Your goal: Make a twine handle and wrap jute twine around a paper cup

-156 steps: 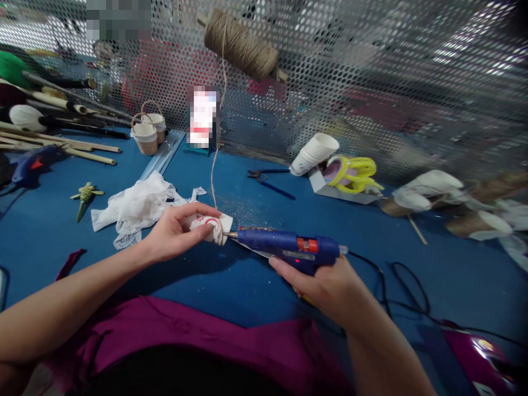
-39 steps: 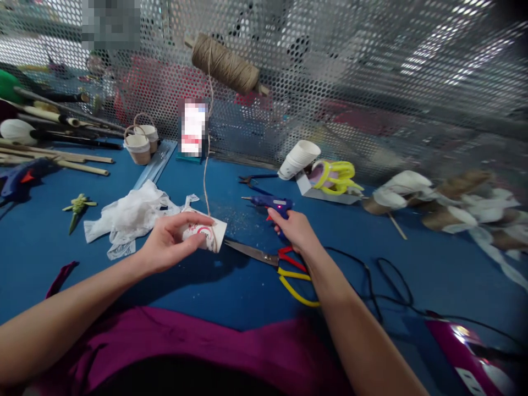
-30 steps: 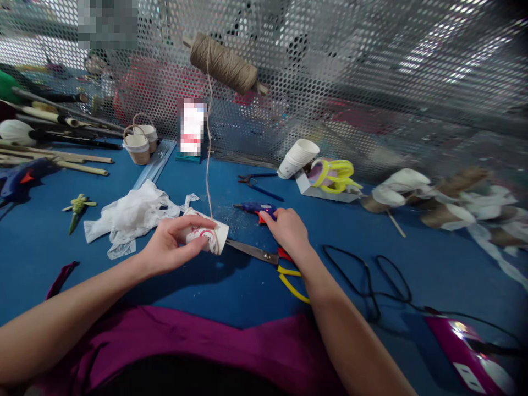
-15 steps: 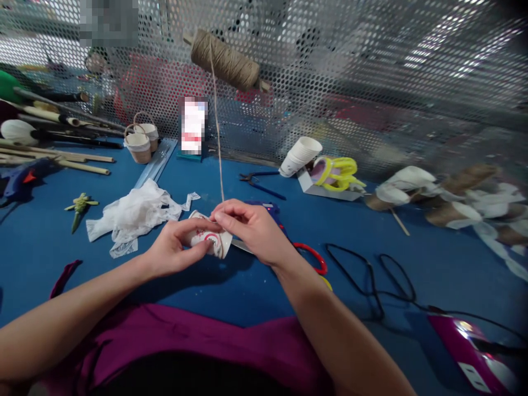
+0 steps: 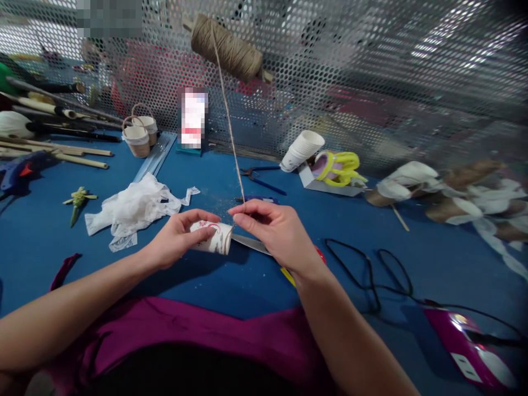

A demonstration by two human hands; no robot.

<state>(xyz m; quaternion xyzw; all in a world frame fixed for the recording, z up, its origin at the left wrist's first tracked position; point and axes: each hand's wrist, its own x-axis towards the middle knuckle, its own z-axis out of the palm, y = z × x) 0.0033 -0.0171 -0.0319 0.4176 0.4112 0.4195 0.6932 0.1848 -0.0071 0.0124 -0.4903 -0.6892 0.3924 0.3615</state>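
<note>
My left hand (image 5: 177, 236) grips a white printed paper cup (image 5: 220, 240) lying on its side, its rim end toward the right. A strand of twine (image 5: 231, 129) runs down from the spool (image 5: 226, 47) on the mesh wall, and my right hand (image 5: 268, 231) pinches it just right of the cup. Some twine lies around the cup near its rim. Beneath my right hand are scissors (image 5: 253, 243), their handles partly covered. Behind the same hand, a blue glue gun (image 5: 258, 199) rests on the table, mostly hidden.
White lace (image 5: 134, 209) lies left of the cup. Farther back are two small basket cups (image 5: 137, 144), a phone (image 5: 193, 118), pliers (image 5: 264, 181), stacked paper cups (image 5: 302, 149) and a box with yellow loops (image 5: 336, 173). A black cable (image 5: 350, 261) curls at right. Sticks fill the far left.
My right hand has set the glue gun down on the table and moved to the twine, now pulling it taut rightward. My left hand still holds the cup.
</note>
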